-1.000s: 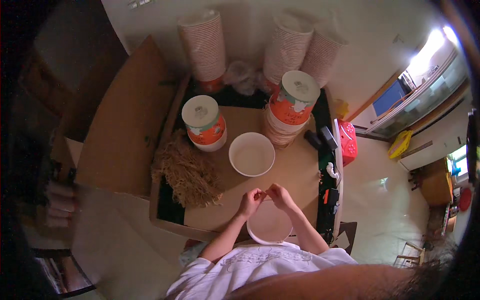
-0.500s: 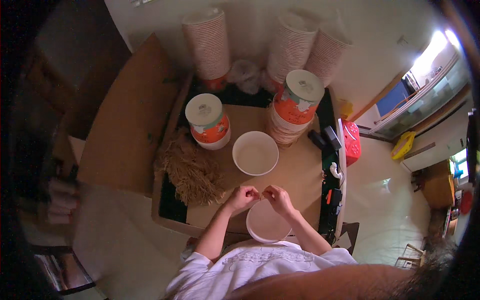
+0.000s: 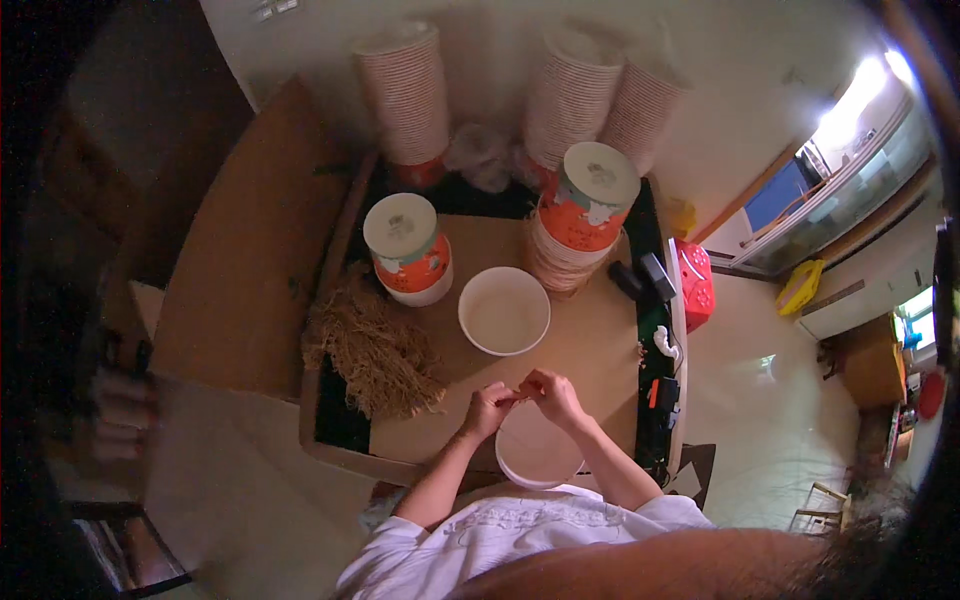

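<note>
Fingertips meet just above the far rim of a white paper tub (image 3: 540, 450), which stands against my shirt at the table's near edge. My left hand (image 3: 490, 408) is closed in a pinch, and my right hand (image 3: 553, 396) pinches right beside it. Whatever thin, small thing lies between them is too fine to make out. Beyond the hands stands a second open white tub (image 3: 505, 311). A tangled heap of brown, root-like fibres (image 3: 375, 345) lies to the left of my left hand.
An upturned orange tub (image 3: 412, 262) stands behind the fibres; another orange tub (image 3: 585, 208) tops a stack at right. Tall stacks of white tubs (image 3: 405, 100) line the wall. Black devices (image 3: 655, 277) lie along the table's right edge, near a red plastic stool (image 3: 695, 285).
My left hand has tilted and come closer to the right, so the fingertips now touch or overlap. The view has shifted slightly; the tubs and fibres stay put.
</note>
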